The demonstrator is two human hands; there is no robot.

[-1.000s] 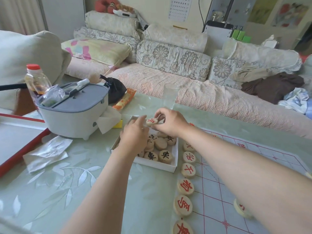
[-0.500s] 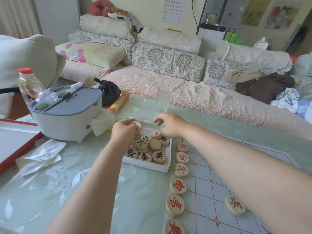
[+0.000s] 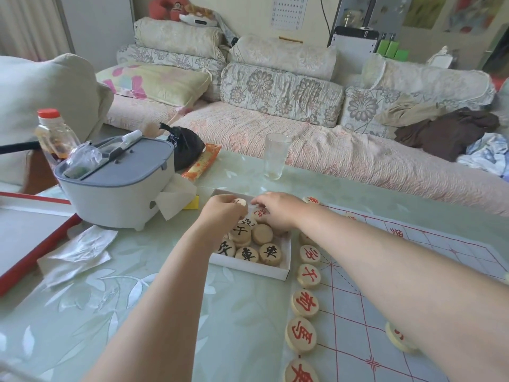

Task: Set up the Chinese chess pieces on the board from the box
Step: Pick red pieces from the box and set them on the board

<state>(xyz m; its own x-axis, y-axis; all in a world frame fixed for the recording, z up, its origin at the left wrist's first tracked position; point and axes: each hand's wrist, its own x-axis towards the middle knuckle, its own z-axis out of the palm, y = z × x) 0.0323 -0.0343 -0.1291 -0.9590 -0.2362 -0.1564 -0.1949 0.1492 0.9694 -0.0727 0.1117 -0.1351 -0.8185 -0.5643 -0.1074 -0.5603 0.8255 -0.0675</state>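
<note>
Far to my left, a red-edged tray (image 3: 27, 238) lies on the table (image 3: 137, 312) with a crumpled tissue (image 3: 80, 249) beside it. Behind them stand a red-capped bottle (image 3: 56, 133) and a grey lidded bin (image 3: 118, 183).

My left forearm runs up from the bottom edge towards the white box (image 3: 253, 267). My left hand (image 3: 223, 213) is over the box's far left corner, knuckles towards me and fingers curled. At their tips they pinch a pale piece (image 3: 239, 202), held just above the others.

Under both hands, the black-lettered pieces (image 3: 260, 250) sit packed in the box, some stacked. One blank-faced disc lies among them.

A drinking glass (image 3: 276, 155) stands beyond the box, near the table's far edge.

My right arm crosses in from the lower right, passing over the board (image 3: 344, 312). My right hand (image 3: 275, 209) is palm down over the far side of the box. Its fingers bend down among the pieces, next to a red-lettered one. Whether they grip anything, I cannot tell, since the fingertips are hidden.

Just right of the box, red-lettered pieces (image 3: 305, 303) stand in a row along the board's left edge, running towards me. A lone red piece (image 3: 399, 336) sits further in on the board, partly hidden under my right forearm.
</note>
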